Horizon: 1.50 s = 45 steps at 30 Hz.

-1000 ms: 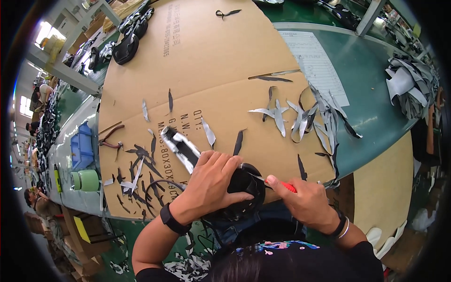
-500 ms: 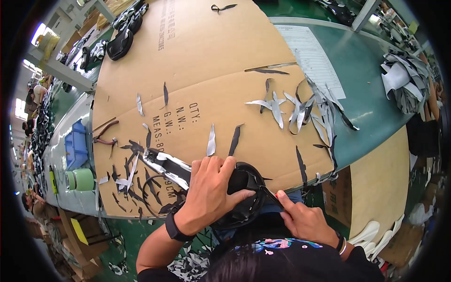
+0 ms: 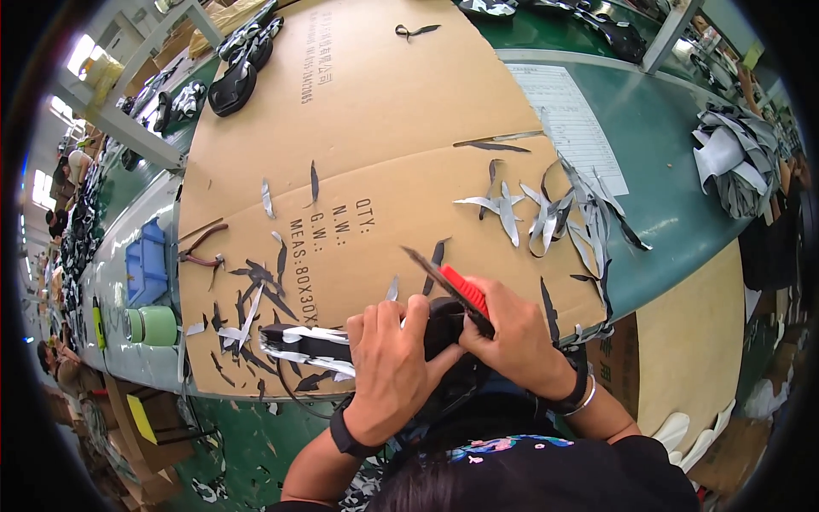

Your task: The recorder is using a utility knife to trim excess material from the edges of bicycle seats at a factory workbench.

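Note:
A black bicycle saddle [image 3: 316,343] with white strips along its edges lies at the table's near edge, its narrow end to the left. My left hand [image 3: 388,354] is closed over its middle, the thumb stretched to the right along its wide end. A red knife [image 3: 463,293] with a ribbed handle and a long dark pointed blade is in my right hand [image 3: 520,341], fingers wrapped round it. The blade slants up and left over the cardboard, above the saddle's wide end. My right thumb is close to the saddle; contact is hard to make out.
Cardboard [image 3: 409,162] covers the tabletop, strewn with dark and white scraps [image 3: 509,213]. On the left are red-handled pliers [image 3: 205,247], a blue bin [image 3: 146,263] and a green cup [image 3: 152,326]. Paper [image 3: 567,119] and a grey fabric stack [image 3: 735,158] lie at the right.
My right hand has moved left and up, raising the knife from beside the saddle's wide end to above it. The saddle's narrow end has shifted lower in the view.

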Motion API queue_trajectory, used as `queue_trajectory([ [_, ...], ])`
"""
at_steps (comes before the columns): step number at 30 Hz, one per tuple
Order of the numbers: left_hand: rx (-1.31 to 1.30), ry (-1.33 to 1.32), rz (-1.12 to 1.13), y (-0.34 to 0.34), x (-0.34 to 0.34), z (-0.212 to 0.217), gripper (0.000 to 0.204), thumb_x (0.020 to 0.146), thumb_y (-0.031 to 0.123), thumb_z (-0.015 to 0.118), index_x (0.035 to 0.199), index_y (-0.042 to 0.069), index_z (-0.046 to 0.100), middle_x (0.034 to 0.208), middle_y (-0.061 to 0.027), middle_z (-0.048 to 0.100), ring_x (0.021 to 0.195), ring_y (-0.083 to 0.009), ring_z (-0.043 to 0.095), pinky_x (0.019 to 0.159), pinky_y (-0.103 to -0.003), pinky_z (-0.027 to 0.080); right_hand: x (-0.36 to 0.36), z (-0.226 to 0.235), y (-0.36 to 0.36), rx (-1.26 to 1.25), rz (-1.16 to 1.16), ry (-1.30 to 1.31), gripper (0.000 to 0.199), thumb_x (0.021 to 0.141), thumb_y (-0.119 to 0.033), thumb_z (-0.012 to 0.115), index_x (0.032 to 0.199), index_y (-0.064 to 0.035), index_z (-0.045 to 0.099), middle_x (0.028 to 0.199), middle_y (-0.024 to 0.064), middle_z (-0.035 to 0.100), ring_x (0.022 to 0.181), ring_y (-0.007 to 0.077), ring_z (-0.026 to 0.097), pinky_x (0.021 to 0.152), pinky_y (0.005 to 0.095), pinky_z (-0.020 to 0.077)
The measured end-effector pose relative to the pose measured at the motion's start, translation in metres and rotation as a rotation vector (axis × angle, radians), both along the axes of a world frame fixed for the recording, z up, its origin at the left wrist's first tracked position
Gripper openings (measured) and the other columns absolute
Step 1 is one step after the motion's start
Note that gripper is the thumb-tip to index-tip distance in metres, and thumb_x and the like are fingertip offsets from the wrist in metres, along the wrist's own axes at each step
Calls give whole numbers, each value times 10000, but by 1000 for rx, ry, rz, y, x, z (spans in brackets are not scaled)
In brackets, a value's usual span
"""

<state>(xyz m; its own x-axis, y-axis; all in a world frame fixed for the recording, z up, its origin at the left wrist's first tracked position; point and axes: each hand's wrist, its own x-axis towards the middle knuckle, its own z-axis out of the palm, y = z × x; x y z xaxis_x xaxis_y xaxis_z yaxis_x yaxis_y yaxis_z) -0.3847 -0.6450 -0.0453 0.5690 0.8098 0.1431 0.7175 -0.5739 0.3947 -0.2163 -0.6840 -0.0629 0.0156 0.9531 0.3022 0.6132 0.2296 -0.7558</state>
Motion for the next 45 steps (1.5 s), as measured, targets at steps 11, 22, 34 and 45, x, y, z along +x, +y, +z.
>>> queue_trajectory([
  [11,-90,-98,294,6,11,-7,610,688,372,826,1118,43,546,1005,-103,547,942,-279,502,826,-417,330,33,7,4,-279,-241,232,375,783,-39,652,1130,7,519,785,177,628,687,340,649,619,393,512],
  [22,-90,-418,25,27,21,-17,130,748,64,746,862,87,686,781,-25,542,764,-203,518,724,-334,333,70,12,-19,-189,113,-67,583,843,-57,675,1392,-124,491,976,137,683,711,276,649,625,336,514],
  [34,-265,-555,125,27,17,-12,63,782,87,748,824,82,702,768,-19,578,769,-182,521,757,-307,344,59,28,-37,-464,171,-351,603,884,-159,623,1449,-202,418,634,85,517,495,291,553,448,400,432],
  [45,-607,-1776,482,47,-10,-37,144,963,156,597,873,48,567,829,-7,516,722,-93,417,762,-247,390,24,40,-82,-678,-67,-34,578,864,-72,649,1407,-97,452,845,179,671,685,362,648,598,386,515],
])
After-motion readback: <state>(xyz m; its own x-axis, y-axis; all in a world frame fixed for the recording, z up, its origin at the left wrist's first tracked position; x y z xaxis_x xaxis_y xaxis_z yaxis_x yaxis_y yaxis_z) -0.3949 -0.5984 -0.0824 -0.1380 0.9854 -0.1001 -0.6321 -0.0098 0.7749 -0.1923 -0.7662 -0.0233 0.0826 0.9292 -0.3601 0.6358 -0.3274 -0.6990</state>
